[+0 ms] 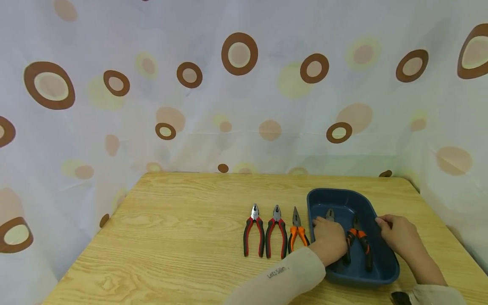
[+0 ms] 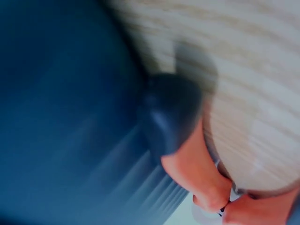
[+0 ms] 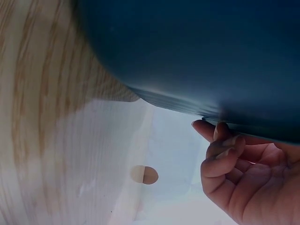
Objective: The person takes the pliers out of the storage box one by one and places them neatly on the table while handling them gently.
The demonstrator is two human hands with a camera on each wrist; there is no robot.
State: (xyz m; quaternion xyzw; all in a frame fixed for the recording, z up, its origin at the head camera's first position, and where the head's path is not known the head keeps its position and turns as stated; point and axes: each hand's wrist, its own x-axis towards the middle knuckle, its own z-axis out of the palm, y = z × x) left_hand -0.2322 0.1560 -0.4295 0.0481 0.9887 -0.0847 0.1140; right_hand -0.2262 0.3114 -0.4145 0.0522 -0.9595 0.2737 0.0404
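My left hand (image 1: 330,238) reaches into a dark blue plastic bin (image 1: 383,258), over pliers (image 1: 330,214) whose grey jaws show beyond the knuckles. Its fingertips and the handles under it are hidden, so the grip cannot be made out. Beside it in the bin lie pliers with orange and black handles (image 1: 364,245). At the bin's right wall my right hand (image 1: 402,234) pinches the rim; the right wrist view shows its curled fingers (image 3: 220,161) against the outer side.
Left of the bin, two red and black pliers (image 1: 248,237) (image 1: 270,237) and orange-handled long-nose pliers (image 1: 292,236) lie in a row, jaws pointing away. The wooden table (image 1: 171,237) ends at a patterned curtain (image 1: 267,101).
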